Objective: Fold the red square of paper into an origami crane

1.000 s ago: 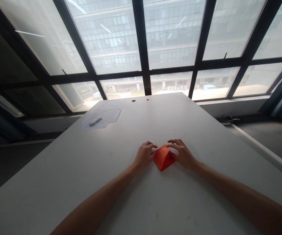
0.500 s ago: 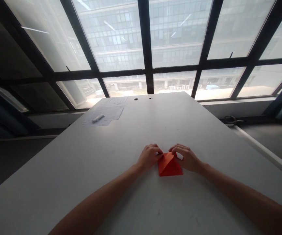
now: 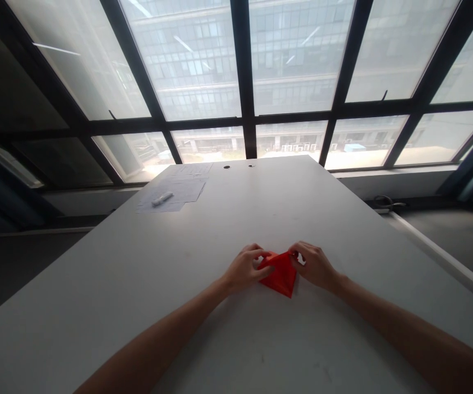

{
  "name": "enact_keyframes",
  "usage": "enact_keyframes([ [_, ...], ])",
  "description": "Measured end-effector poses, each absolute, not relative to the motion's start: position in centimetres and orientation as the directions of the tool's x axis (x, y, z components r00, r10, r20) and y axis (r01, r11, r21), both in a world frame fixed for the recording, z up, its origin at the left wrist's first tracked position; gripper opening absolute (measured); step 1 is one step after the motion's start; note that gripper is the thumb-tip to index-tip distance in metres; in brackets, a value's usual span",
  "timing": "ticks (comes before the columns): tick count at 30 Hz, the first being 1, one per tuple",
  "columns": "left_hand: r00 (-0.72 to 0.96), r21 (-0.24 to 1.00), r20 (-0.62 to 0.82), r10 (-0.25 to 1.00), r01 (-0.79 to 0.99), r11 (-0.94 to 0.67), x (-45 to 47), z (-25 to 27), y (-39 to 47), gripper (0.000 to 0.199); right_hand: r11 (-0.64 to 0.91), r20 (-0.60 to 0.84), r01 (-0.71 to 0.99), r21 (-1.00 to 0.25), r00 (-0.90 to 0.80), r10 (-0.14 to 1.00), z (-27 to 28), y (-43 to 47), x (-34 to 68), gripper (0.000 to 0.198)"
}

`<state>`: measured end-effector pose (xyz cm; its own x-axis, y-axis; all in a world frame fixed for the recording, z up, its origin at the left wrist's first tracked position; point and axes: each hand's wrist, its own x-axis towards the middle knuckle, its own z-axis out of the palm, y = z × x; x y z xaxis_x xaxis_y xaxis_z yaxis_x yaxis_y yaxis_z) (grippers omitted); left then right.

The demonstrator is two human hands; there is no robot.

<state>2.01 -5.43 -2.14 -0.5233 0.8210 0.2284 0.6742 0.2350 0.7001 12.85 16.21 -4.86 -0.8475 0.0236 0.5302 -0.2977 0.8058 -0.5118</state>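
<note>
I saw both forearms reach far across the white worktop point(image 3: 97, 284), converging near its middle. My left hand point(image 3: 244, 268) lay curled, its fingers point(image 3: 263, 269) pinching the left corner of the small folded orange paper triangle point(image 3: 279, 274). My right hand point(image 3: 315, 265) mirrored it, fingers point(image 3: 297, 255) narrowly closed on the paper's far right corner. The paper rested on the worktop between the hands, its point towards me. Its underside was hidden. Far left lay loose white sheets point(image 3: 179, 192) with a small white marker point(image 3: 162, 198), well apart. The worktop's right edge ran near my right forearm; open surface spread left.
</note>
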Motion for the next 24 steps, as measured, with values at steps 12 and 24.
enact_keyframes([
  [12, -0.591, 0.525, 0.184, 0.785, 0.735, 0.43, 2.4, -2.7, -4.3, 0.022, 0.793, 0.378, -0.268, -0.548, -0.924, -0.051, -4.6, 15.7, 11.9, 0.018],
  [24, -0.592, 0.572, 0.211, 0.778, 0.72, 0.393, 3.1, -2.1, -4.1, 0.021, 0.782, 0.371, -0.202, -0.589, -0.928, 0.039, -4.6, 15.0, 11.8, 0.019],
])
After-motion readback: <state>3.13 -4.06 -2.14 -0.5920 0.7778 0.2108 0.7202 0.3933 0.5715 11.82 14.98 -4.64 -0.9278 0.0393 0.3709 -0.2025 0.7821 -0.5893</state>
